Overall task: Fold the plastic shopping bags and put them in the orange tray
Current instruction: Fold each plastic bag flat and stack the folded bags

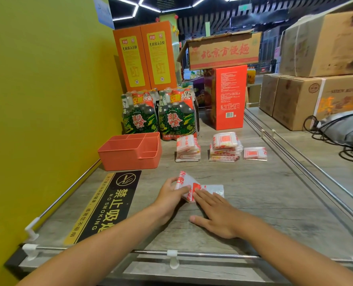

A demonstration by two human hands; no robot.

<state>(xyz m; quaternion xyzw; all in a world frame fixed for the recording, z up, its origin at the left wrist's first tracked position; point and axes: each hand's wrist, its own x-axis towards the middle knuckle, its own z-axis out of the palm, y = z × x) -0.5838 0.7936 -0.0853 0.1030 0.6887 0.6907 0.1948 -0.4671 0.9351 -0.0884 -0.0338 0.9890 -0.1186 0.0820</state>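
Note:
A clear plastic shopping bag with red print point(200, 187) lies partly folded on the grey wooden shelf point(254, 203). My left hand point(169, 196) grips the bag's left end and lifts it up off the shelf. My right hand point(214, 213) lies flat, its straight fingers pressing the bag's lower part down. The orange tray point(130, 155) with its divided compartments stands to the far left, holding no bags. Beyond the hands sit stacks of folded bags: one pile point(188, 148), a taller pile point(225, 147), and a single folded bag point(255, 154).
A black no-smoking sign point(109, 205) lies flat at the left. Beer packs point(159, 114), orange boxes and a red carton point(229, 98) stand behind. Metal rails point(295, 168) edge the shelf; cardboard boxes and cables point(336, 137) sit to the right. A yellow-green wall point(37, 100) borders the left.

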